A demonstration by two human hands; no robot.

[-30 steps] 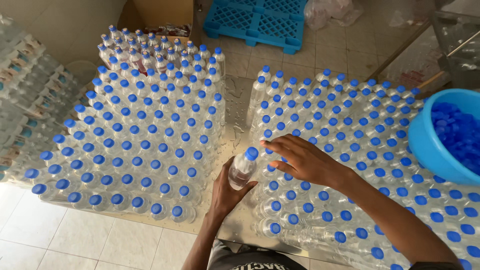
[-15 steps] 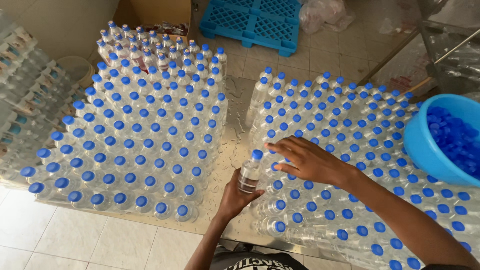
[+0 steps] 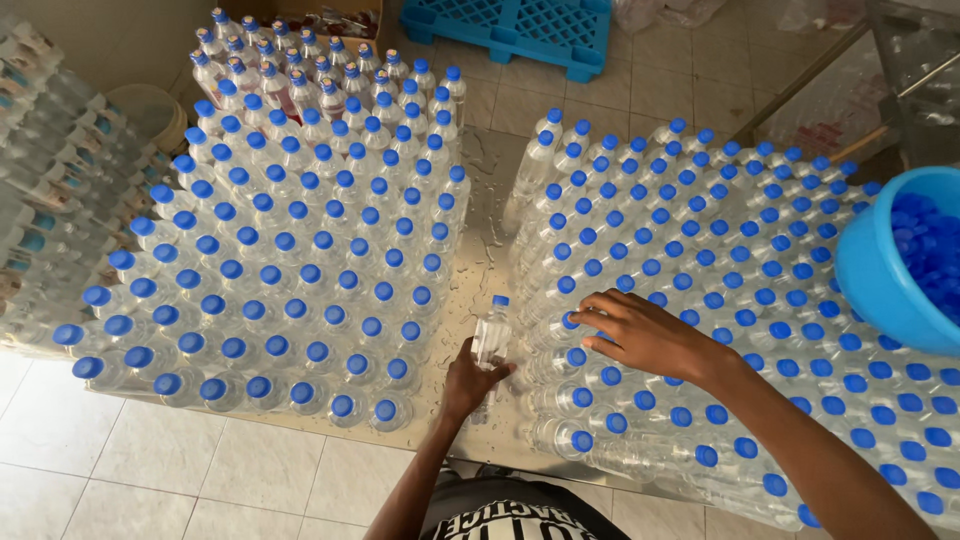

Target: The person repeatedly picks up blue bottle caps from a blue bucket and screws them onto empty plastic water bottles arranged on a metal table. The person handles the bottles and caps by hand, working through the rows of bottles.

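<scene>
Now left hand has lowered its gripped bottle into the wet gap between blocks; right hand, fingers spread, rests on the right block's caps.

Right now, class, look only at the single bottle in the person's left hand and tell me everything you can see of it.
The bottle is small, clear and looks like plastic, with a blue screw cap on top. It stands roughly upright in the gap between the two big blocks of capped bottles, apart from the left block and close to the right one. The left hand has its grip around the lower body from below. The right hand rests on neighbouring bottle caps, not on this bottle. Its fill level cannot be judged.
</scene>
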